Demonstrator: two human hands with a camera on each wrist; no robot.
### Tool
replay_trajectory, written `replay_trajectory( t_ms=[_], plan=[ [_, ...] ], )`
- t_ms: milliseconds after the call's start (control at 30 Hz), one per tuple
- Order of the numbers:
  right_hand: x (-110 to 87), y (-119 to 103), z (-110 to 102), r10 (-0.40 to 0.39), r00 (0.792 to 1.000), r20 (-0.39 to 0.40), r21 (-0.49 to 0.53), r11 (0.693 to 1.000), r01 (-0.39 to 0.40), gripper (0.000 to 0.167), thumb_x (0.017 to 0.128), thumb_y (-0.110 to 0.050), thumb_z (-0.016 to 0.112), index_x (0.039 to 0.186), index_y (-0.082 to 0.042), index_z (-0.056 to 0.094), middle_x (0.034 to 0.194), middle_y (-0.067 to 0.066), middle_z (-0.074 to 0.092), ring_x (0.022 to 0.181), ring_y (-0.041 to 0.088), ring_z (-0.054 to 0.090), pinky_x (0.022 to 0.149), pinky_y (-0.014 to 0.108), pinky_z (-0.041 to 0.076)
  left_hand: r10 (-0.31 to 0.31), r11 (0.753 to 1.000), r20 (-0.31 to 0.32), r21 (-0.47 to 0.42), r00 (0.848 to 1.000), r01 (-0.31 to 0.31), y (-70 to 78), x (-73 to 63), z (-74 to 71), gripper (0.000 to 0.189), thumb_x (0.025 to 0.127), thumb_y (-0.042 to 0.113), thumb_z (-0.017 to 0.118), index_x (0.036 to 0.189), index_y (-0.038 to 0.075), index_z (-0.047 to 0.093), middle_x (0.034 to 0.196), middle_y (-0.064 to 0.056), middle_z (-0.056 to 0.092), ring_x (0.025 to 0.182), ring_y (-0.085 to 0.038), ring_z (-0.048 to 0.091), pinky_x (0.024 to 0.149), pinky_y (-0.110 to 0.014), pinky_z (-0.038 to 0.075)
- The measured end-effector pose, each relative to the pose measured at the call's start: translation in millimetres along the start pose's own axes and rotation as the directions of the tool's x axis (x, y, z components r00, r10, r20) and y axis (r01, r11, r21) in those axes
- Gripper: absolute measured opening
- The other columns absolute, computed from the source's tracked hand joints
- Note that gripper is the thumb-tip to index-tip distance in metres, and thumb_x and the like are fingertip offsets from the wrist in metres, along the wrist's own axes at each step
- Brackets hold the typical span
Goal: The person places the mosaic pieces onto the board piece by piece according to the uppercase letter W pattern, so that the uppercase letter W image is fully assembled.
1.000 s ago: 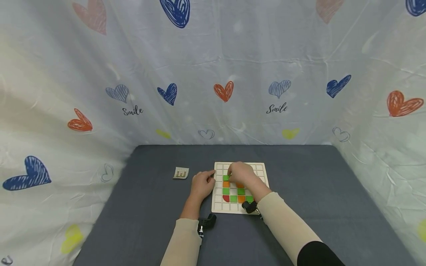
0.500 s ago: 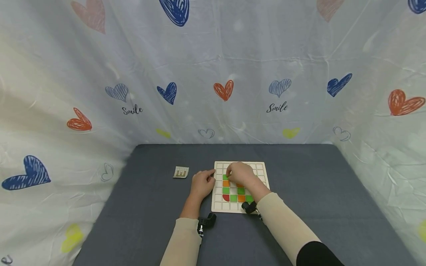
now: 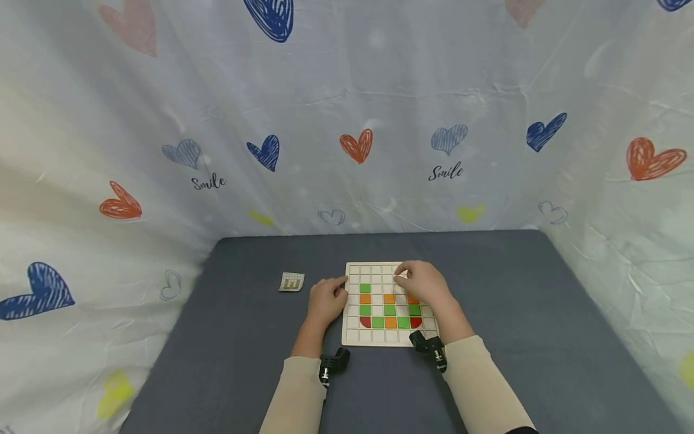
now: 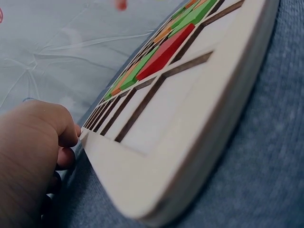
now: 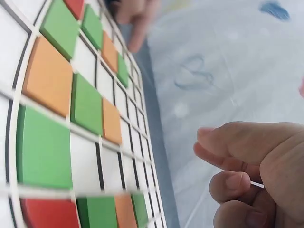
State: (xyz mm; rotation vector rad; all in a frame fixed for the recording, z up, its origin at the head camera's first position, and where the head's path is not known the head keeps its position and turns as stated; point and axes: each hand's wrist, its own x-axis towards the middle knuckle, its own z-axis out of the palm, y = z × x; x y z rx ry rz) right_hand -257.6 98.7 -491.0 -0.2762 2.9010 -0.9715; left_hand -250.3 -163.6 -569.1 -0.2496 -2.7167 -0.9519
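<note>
In the head view a light gridded board (image 3: 352, 339) lies on the table. Green tiles (image 3: 365, 288), orange tiles (image 3: 388, 299) and two red tiles (image 3: 365, 322), each with a rounded corner, fill some of its squares. My left hand (image 3: 325, 299) rests at the board's left side, its extended index finger touching the edge. My right hand (image 3: 425, 283) hovers over the upper right squares, thumb and index finger bent loosely. Nothing shows between its fingertips in the right wrist view. From the head camera, that hand hides the top of the right tile column; the right wrist view shows a green tile (image 5: 140, 209) there.
A small card (image 3: 291, 282) with a printed grid lies left of the board. Dark grey cloth (image 3: 260, 337) covers the table. A white curtain (image 3: 314, 90) with printed hearts hangs behind and at both sides. Black wrist cameras sit near the board's lower edge.
My right hand has moved right, from the left tile column to above the right one. Tiles it covered before now show. The left hand stays at the board's edge; the head view has shifted slightly.
</note>
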Motion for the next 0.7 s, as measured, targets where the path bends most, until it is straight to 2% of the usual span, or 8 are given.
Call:
replay_trajectory(
  t_ms=[133,200,267,367,433,600,633,700],
  plan=[
    [-16.5,18.5,-6.0,0.018,0.996,-0.087,0.036,0.999,-0.015,0.024,0.099,-0.029,0.067,0.115,-0.013,0.076,0.112,0.013,0.07,0.103,0.032,0.065,0.075,0.046,0.051,-0.003,1.0,0.004,-0.015,1.0,0.003,-4.7,-1.9,-1.2,0.043,0.093,0.01,0.054,0.132,0.013,0.073,0.059,0.005,0.041,0.058,-0.016,0.033,0.073,-0.039,0.031],
    [-21.2,28.4,-6.7,0.032,0.993,-0.113,0.03,0.999,-0.029,0.024,0.099,-0.027,0.067,0.115,-0.012,0.076,0.099,0.014,0.069,0.086,0.031,0.065,0.065,0.042,0.048,-0.004,1.0,0.011,-0.017,1.0,0.004,-6.9,-2.1,-0.4,0.044,0.093,0.011,0.053,0.132,0.013,0.073,0.059,0.005,0.041,0.058,-0.016,0.032,0.073,-0.038,0.031],
    [-23.1,37.7,-7.2,0.036,0.988,-0.153,0.013,0.999,-0.034,0.024,0.099,-0.025,0.067,0.115,-0.01,0.076,0.082,0.011,0.063,0.069,0.026,0.056,0.057,0.037,0.041,0.004,1.0,0.006,-0.001,1.0,-0.004,-8.7,-1.4,1.9,0.044,0.093,0.012,0.052,0.132,0.014,0.073,0.058,0.006,0.04,0.057,-0.015,0.031,0.072,-0.038,0.031],
    [-24.2,47.3,-6.1,0.029,0.975,-0.219,-0.012,0.999,-0.033,0.025,0.098,-0.023,0.067,0.115,-0.007,0.076,0.071,0.006,0.05,0.059,0.021,0.042,0.053,0.034,0.032,0.019,1.0,-0.035,0.025,0.999,-0.018,-11.2,-3.2,4.0,0.043,0.092,0.012,0.053,0.129,0.013,0.075,0.057,0.006,0.038,0.056,-0.015,0.031,0.071,-0.038,0.032],
    [-25.9,51.1,-4.0,0.014,0.964,-0.264,-0.038,0.999,-0.025,0.024,0.098,-0.022,0.068,0.114,-0.006,0.076,0.073,0.003,0.049,0.061,0.019,0.041,0.054,0.034,0.032,0.012,0.999,-0.056,0.034,0.998,-0.01,-12.5,-7.2,5.1,0.042,0.091,0.011,0.053,0.126,0.013,0.076,0.056,0.006,0.037,0.055,-0.015,0.031,0.07,-0.038,0.033],
    [-34.5,55.8,4.2,0.004,0.947,-0.323,-0.094,0.995,-0.037,0.025,0.096,-0.019,0.069,0.116,-0.006,0.076,0.083,0.006,0.054,0.066,0.021,0.048,0.055,0.038,0.039,-0.028,0.999,-0.062,-0.026,0.998,0.026,-15.8,-19.7,3.7,0.04,0.091,0.009,0.055,0.125,0.011,0.076,0.059,0.005,0.038,0.052,-0.012,0.031,0.066,-0.035,0.035],
    [-35.7,56.8,5.6,-0.003,0.94,-0.342,-0.108,0.994,-0.036,0.027,0.095,-0.018,0.07,0.118,-0.006,0.075,0.087,0.008,0.057,0.07,0.024,0.052,0.057,0.04,0.043,-0.019,0.999,-0.078,-0.03,0.997,0.017,-16.4,-21.1,2.4,0.039,0.092,0.008,0.055,0.125,0.01,0.076,0.061,0.005,0.039,0.052,-0.012,0.031,0.064,-0.034,0.035],
    [-37.3,58.3,7.6,-0.027,0.922,-0.386,-0.14,0.99,-0.03,0.034,0.094,-0.017,0.07,0.125,-0.003,0.072,0.102,0.016,0.061,0.085,0.032,0.06,0.068,0.048,0.05,0.05,0.999,-0.147,0.028,0.988,-0.047,-16.7,-21.8,-2.9,0.036,0.091,0.006,0.059,0.123,0.008,0.076,0.066,0.002,0.047,0.054,-0.013,0.037,0.06,-0.034,0.038]
  ],
)
